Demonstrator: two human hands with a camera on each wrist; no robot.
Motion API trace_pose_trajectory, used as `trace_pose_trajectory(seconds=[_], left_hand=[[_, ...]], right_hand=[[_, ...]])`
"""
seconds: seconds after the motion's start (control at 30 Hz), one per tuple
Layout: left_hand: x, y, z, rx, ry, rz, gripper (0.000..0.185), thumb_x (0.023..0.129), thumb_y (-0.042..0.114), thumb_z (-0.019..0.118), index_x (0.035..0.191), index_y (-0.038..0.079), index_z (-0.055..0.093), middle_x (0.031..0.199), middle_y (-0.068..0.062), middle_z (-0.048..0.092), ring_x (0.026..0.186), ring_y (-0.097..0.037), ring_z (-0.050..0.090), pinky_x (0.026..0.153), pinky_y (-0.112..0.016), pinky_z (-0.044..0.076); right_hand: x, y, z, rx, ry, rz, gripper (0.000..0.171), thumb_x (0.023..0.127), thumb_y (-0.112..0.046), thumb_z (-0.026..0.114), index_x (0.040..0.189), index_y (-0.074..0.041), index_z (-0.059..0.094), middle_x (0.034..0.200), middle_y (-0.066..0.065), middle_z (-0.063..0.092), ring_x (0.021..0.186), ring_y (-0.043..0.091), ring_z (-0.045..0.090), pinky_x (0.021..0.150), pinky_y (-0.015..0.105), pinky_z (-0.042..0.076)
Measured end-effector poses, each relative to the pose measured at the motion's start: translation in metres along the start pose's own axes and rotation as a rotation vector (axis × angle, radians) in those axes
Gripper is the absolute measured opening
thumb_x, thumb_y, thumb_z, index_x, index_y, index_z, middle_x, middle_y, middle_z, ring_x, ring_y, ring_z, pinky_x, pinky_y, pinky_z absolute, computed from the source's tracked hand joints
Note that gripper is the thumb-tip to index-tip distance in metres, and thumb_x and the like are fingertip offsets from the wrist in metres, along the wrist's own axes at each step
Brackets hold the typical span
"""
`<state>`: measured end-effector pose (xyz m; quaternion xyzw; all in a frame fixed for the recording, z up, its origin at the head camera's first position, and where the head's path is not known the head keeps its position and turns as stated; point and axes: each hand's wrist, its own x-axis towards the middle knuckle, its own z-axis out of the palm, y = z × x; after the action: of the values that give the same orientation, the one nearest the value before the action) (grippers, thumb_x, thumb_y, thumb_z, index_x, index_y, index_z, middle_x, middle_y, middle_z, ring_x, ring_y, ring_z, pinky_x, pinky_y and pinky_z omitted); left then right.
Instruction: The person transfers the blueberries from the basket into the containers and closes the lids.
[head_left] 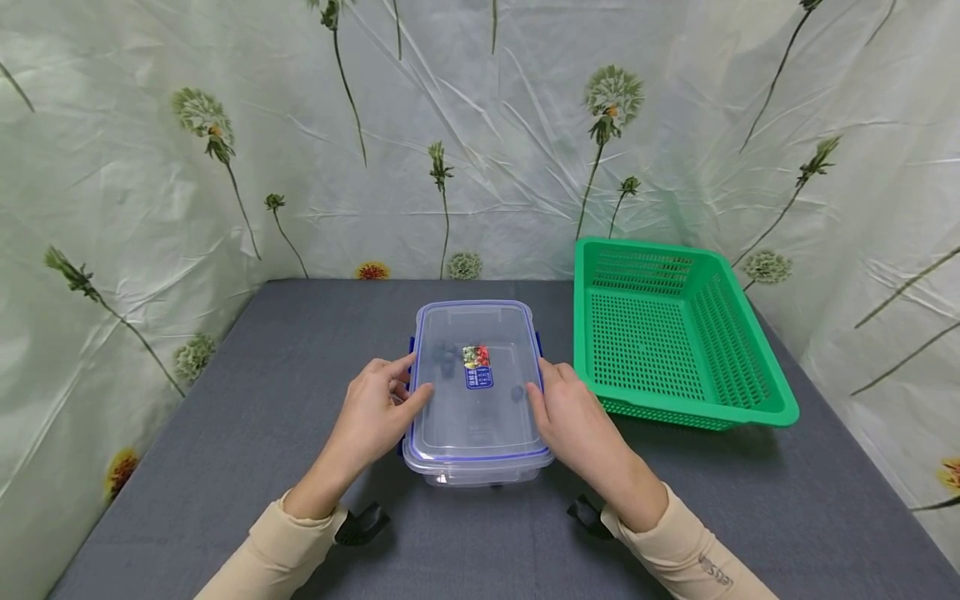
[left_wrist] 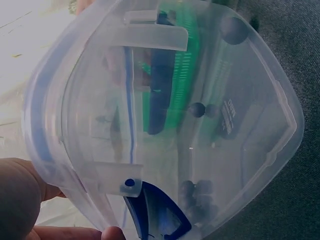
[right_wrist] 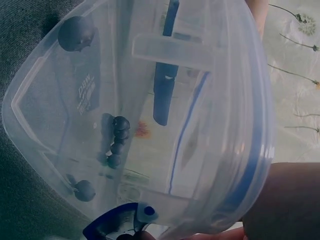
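A clear plastic box (head_left: pixel 477 392) sits in the middle of the gray table (head_left: pixel 225 450). Its lid (head_left: pixel 480 333) with a blue edge is on top. Small dark round berries (right_wrist: pixel 116 140) lie inside it, some in a little bunch and some alone. A little sticker (head_left: pixel 477 367) is on the lid.

The box's long way points from the person out toward the far wall. So its two long sides face the two hands. The left hand (head_left: pixel 378 412) rests on the left side, with its fingers bent over the lid's edge. The right hand (head_left: pixel 573 412) does the same on the right side. Both hands are equally near and touch the box. The box lies right between them.

A green basket (head_left: pixel 675 333) stands on the table just to the right of the box, not touching it.
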<state>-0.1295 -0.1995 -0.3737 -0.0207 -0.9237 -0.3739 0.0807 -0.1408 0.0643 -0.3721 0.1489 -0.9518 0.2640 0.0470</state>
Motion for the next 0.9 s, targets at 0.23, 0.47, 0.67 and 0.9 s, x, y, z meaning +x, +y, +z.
trace_pose_trajectory(seconds=[0.23,0.47,0.67,0.9], left_hand=[[0.0,-0.004,0.002,0.009,-0.019,-0.013,0.058,0.099,0.024,0.076,0.15,0.001,0.06,0.112,-0.015,0.067,0.086,-0.017,0.067,0.073,-0.03,0.051],[0.0,-0.006,0.003,0.003,-0.013,-0.015,0.059,0.099,0.025,0.077,0.151,0.001,0.06,0.112,-0.016,0.067,0.087,-0.018,0.068,0.075,-0.031,0.052],[0.0,-0.008,0.0,0.007,-0.027,-0.033,0.06,0.1,0.026,0.076,0.152,0.002,0.058,0.11,-0.015,0.069,0.086,-0.018,0.068,0.073,-0.03,0.051],[-0.002,-0.013,-0.006,0.039,-0.005,-0.03,0.059,0.102,0.025,0.074,0.152,0.001,0.058,0.114,-0.019,0.069,0.093,-0.024,0.07,0.076,-0.033,0.054]], right_hand=[[-0.001,0.0,0.002,-0.02,-0.009,0.007,0.051,0.112,-0.02,0.056,0.149,0.016,0.051,0.132,0.034,0.066,0.119,0.042,0.071,0.101,0.057,0.062],[-0.002,0.002,0.004,-0.03,0.0,-0.004,0.051,0.112,-0.021,0.055,0.148,0.015,0.052,0.131,0.032,0.068,0.118,0.042,0.071,0.101,0.057,0.062],[-0.001,0.002,0.005,0.029,0.001,-0.002,0.051,0.111,-0.021,0.058,0.149,0.013,0.053,0.13,0.03,0.07,0.116,0.039,0.072,0.1,0.057,0.063],[0.0,-0.001,0.01,0.075,-0.021,-0.019,0.055,0.111,-0.024,0.061,0.152,0.01,0.051,0.133,0.029,0.069,0.118,0.038,0.072,0.1,0.055,0.064]])
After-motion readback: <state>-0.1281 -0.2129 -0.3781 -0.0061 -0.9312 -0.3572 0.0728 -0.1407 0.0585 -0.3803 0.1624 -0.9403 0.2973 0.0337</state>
